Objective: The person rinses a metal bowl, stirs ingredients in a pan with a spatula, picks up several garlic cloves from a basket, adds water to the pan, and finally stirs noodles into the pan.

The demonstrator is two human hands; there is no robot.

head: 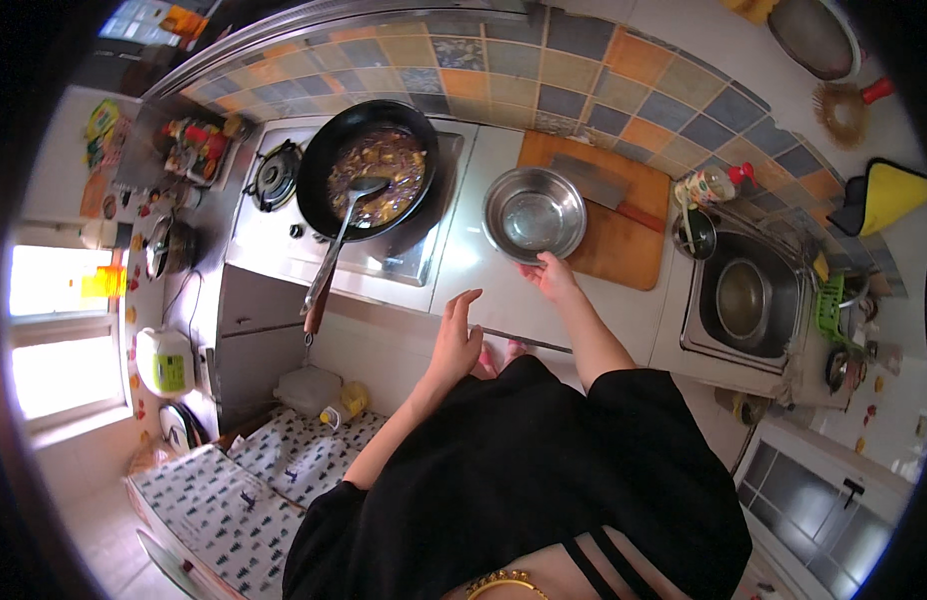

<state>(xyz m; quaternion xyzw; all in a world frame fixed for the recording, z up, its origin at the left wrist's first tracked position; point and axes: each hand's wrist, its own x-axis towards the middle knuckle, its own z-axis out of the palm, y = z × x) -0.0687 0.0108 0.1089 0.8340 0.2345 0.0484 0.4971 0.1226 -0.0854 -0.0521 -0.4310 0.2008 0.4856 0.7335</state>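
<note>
My right hand (547, 277) grips the near rim of a stainless steel bowl (535, 214). Nothing but a shine shows inside the bowl, which overlaps the left part of a wooden cutting board (621, 259). On that board lies a cleaver (592, 184) with a reddish handle. My left hand (456, 341) is held at the counter's front edge, thumb apart from the fingers, with nothing in it. To its upper left, a black wok (317, 180) sits on the stove, with browned, saucy food (403, 169) inside. A metal spatula (343, 225) rests in the wok, its handle over the wok's handle.
A bare gas burner (274, 176) is left of the wok. At the right, a sink (700, 300) holds a metal basin (739, 300) of liquid. A red-capped bottle (707, 187) and a small dark pot (694, 234) stand between board and sink. A cloth-covered surface (231, 502) is at lower left.
</note>
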